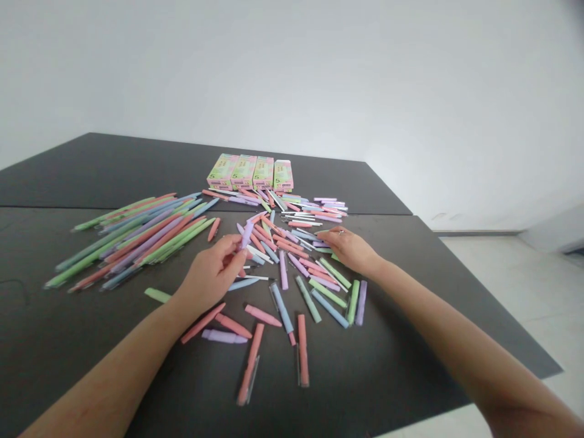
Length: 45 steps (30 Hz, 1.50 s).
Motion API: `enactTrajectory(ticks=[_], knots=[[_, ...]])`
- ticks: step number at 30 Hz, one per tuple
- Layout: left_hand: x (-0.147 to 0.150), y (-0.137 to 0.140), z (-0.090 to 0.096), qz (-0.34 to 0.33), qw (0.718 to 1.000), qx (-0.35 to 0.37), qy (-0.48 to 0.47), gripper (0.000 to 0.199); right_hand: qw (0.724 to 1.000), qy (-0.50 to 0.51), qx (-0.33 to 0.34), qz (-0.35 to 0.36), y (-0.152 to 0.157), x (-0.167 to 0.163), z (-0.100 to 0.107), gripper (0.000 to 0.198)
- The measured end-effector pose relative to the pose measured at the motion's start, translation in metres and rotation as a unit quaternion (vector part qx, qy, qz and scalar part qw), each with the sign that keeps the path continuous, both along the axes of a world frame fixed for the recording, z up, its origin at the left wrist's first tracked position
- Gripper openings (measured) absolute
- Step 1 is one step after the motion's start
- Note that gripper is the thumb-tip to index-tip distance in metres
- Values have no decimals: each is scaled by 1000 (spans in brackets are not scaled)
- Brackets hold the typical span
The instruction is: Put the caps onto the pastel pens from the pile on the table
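My left hand (219, 267) is closed in a pinch around a short purple pen barrel (247, 235), which stands tilted upright between thumb and forefinger. At the right side of a loose pile of pen parts, my right hand (349, 248) reaches in with its fingers closed together. A pale green tip shows at its fingertips, too small to name. Between the hands lie pink, blue and purple barrels, thin white refills (298, 215) and clipped caps. Nearer to me are a red cap (303, 350) with a clear clip and a purple barrel (223, 336).
Assembled-looking long pens (150, 237) lie in a heap on the left of the dark table (387, 377). Several green-and-pink boxes (243, 172) stand in a row at the back. A seam runs across the tabletop, and its right edge borders a pale floor.
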<state>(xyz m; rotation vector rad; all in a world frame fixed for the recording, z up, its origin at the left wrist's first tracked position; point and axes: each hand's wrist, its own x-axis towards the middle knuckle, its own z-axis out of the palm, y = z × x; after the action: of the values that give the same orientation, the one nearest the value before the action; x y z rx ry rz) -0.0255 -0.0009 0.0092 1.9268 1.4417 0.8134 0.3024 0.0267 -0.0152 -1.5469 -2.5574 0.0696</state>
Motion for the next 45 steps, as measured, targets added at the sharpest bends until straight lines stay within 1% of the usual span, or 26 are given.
enactTrajectory(ticks=[2, 4, 5, 7, 9, 12, 14, 16, 18, 20, 23, 26, 29, 32, 34, 37, 43, 45], knots=[[0, 0, -1, -3, 1000, 0, -1, 32, 1000, 4, -9, 5, -7, 2, 1, 36], [-1, 1, -1, -3, 1000, -4, 0, 32, 999, 32, -7, 2, -11, 7, 3, 36], [-1, 1, -2, -2, 1000, -6, -1, 32, 998, 58, 0, -10, -11, 10, 6, 35], [-1, 1, -2, 0, 1000, -9, -3, 33, 990, 131, 22, -57, -8, 20, 11, 32], [0, 1, -2, 1, 1000, -9, -1, 34, 967, 220, 42, -118, -1, 31, 16, 29], [0, 1, -1, 4, 1000, -9, 13, 33, 917, 365, 31, -156, 13, 44, 20, 29], [0, 1, 0, 7, 1000, -7, 18, 33, 891, 422, 16, -168, 22, 46, 20, 28], [0, 1, -1, 6, 1000, -5, 21, 33, 883, 437, 1, -171, 30, 44, 18, 24], [-1, 2, -3, 6, 1000, 2, 26, 34, 888, 428, -6, -167, 37, 40, 14, 20], [-4, 4, -7, 12, 999, 16, 40, 36, 901, 404, -4, -159, 43, 33, 12, 19], [-8, 9, -11, 42, 995, 57, 75, 38, 930, 342, 25, -134, 52, 20, 12, 19], [-13, 12, -13, 79, 988, 84, 105, 40, 955, 279, 53, -81, 61, 4, 15, 20], [-16, 15, -12, 110, 984, 100, 98, 41, 972, 229, 30, -34, 71, -15, 13, 25], [-17, 16, -9, 138, 981, 108, 83, 40, 986, 165, -12, -22, 80, -32, 9, 27], [-17, 16, -8, 150, 980, 108, 70, 39, 991, 127, -30, -11, 83, -39, 7, 26], [-19, 17, -7, 162, 980, 111, 42, 39, 994, 100, -30, 24, 82, -44, 4, 23], [-23, 19, -7, 174, 978, 113, 6, 40, 991, 102, -24, 86, 66, -41, -2, 26], [-23, 19, -8, 172, 979, 105, -8, 40, 989, 113, -27, 92, 57, -39, -4, 27]])
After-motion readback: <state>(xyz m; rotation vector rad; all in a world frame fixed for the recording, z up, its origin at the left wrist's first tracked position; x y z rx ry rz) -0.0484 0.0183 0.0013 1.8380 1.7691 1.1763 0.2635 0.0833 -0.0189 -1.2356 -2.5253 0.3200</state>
